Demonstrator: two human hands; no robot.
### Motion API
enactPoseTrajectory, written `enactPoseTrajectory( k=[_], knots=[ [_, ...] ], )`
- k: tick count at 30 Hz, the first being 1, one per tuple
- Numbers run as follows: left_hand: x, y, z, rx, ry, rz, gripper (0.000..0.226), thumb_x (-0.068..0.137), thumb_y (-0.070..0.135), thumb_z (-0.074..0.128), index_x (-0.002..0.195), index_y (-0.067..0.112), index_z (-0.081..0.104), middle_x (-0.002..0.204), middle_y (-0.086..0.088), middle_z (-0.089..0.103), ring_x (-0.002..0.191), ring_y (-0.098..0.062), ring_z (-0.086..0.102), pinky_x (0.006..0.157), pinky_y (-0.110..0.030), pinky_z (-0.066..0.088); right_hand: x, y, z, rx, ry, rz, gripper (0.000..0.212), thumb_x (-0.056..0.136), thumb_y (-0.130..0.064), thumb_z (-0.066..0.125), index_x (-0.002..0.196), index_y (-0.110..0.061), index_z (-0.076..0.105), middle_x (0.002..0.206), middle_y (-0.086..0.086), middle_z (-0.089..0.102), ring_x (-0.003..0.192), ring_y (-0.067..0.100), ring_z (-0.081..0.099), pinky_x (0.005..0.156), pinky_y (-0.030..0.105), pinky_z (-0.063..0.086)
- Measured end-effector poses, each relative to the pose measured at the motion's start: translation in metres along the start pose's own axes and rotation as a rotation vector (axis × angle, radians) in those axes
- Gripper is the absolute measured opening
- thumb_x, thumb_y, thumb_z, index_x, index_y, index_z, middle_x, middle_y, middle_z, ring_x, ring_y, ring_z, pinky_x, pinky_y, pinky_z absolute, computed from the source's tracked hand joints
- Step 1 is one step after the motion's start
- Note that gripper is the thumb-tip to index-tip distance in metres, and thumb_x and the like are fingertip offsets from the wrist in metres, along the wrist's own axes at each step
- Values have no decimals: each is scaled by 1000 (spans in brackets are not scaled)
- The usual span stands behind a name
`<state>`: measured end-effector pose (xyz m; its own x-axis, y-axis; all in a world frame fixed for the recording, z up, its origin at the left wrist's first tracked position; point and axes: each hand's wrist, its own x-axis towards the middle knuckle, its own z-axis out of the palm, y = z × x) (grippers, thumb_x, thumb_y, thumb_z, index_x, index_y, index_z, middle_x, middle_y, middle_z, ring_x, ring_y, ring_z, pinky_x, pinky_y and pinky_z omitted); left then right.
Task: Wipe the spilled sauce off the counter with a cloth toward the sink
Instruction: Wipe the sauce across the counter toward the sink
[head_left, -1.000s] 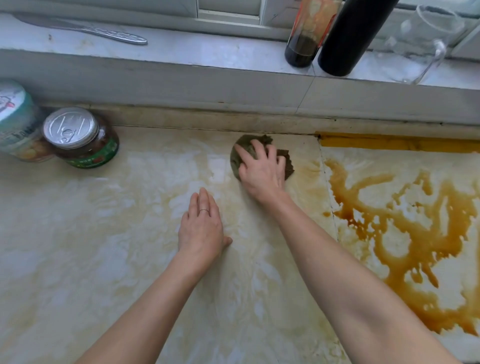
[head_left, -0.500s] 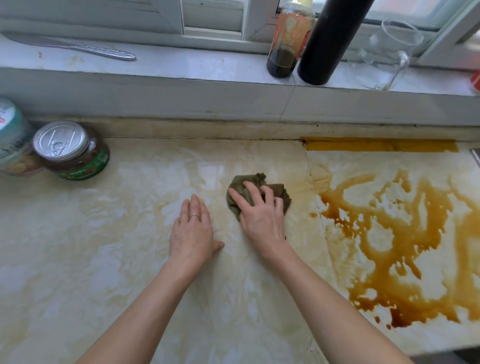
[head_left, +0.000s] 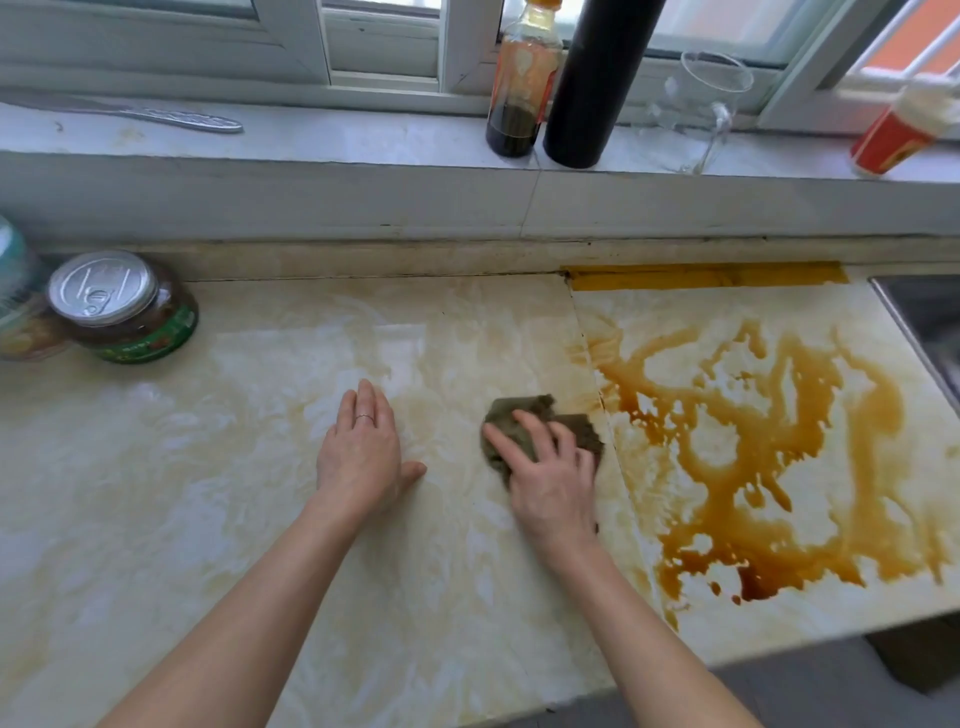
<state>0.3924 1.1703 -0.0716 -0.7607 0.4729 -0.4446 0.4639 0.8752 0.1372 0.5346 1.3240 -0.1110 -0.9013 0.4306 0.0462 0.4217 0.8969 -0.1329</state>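
The counter (head_left: 208, 519) is cream marble with white clouding and faint yellowish smears. Toward its right edge the sauce (head_left: 878, 426) spreads in branching amber-brown streaks, darkest near the front edge. The cloth (head_left: 511, 415) is dull olive green. A mustard-yellow strip (head_left: 706, 275) runs along the back edge. At the left edge, a jar (head_left: 135, 317) shows a silver lid, dark brown contents and a green label. On the pale grey sill (head_left: 363, 140) stand an orange-streaked bottle (head_left: 522, 88) with a blackish-brown bottom, a black cylinder (head_left: 592, 88) and a red-and-white cup (head_left: 893, 135).
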Motion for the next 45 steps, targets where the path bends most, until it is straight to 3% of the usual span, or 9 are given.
enactPoseTrajectory(
  k=[4, 11, 17, 24, 30, 37, 39, 42, 45],
  knots=[
    [-1, 2, -1, -19, 6, -2, 104, 87, 54, 55, 148, -1, -9, 157, -16, -12, 146, -30, -6, 119, -38, 11, 6, 22, -8, 34, 2, 340, 50, 96, -21, 47, 139, -46, 45, 152, -1, 36, 130, 29, 29, 94, 44, 28],
    [-15, 6, 2, -128, 70, -33, 91, 86, 43, 61, 149, 5, 7, 158, -17, -4, 146, -32, 1, 119, -40, 15, -59, 0, 4, 69, 12, -233, 56, 82, -23, 61, 133, -43, 50, 142, -2, 48, 123, 29, 41, 87, 48, 45],
    [-58, 42, 28, -145, 117, 12, 78, 92, 33, 53, 150, 8, 6, 157, -18, -5, 146, -31, 2, 118, -38, 14, -48, 45, -9, 112, 11, 157, 57, 78, -17, 64, 130, -41, 56, 142, 1, 49, 125, 32, 43, 90, 52, 39],
    [-82, 78, 46, -164, 144, 8, 73, 95, 24, 47, 151, 7, 4, 158, -17, -4, 147, -30, 1, 119, -35, 10, -96, 53, -11, 146, -46, -281, 55, 82, -23, 41, 133, -42, 50, 145, -2, 46, 128, 28, 40, 92, 52, 43],
    [-95, 84, 62, -145, 116, -5, 64, 94, 13, 33, 150, 4, 3, 158, -15, -5, 147, -28, 0, 120, -37, 11, -78, 65, -30, 236, -139, 87, 57, 92, -14, 46, 142, -41, 40, 158, -3, 22, 144, 28, 13, 113, 55, 12],
    [-84, 78, 74, -122, -4, 6, 68, 89, 16, 41, 146, -3, 11, 155, -22, 2, 145, -34, 5, 119, -41, 13, -111, 82, -25, 236, -190, -307, 58, 89, -13, 47, 141, -39, 43, 158, -3, 25, 144, 28, 16, 111, 55, 14],
    [-81, 74, 76, -126, -20, 20, 65, 81, 17, 47, 138, -4, 23, 149, -25, 14, 140, -37, 14, 117, -44, 20, -102, 101, -29, 236, -198, -201, 57, 92, -13, 47, 141, -42, 43, 157, -6, 24, 144, 23, 14, 113, 54, 12],
    [-81, 75, 74, -100, -71, 29, 78, 83, 19, 49, 146, -1, 7, 156, -20, -6, 146, -33, -2, 120, -39, 8, -87, 92, -40, 279, -146, 31, 56, 91, -9, 47, 138, -40, 47, 156, -5, 26, 143, 24, 14, 114, 51, 12],
    [-79, 74, 73, -71, -76, 44, 89, 83, 21, 54, 149, 2, -3, 157, -17, -13, 146, -30, -7, 120, -38, 6, -100, 62, -41, 314, -199, -43, 62, 86, -3, 51, 139, -35, 47, 158, -2, 23, 145, 25, 8, 115, 52, 1]
  ],
)
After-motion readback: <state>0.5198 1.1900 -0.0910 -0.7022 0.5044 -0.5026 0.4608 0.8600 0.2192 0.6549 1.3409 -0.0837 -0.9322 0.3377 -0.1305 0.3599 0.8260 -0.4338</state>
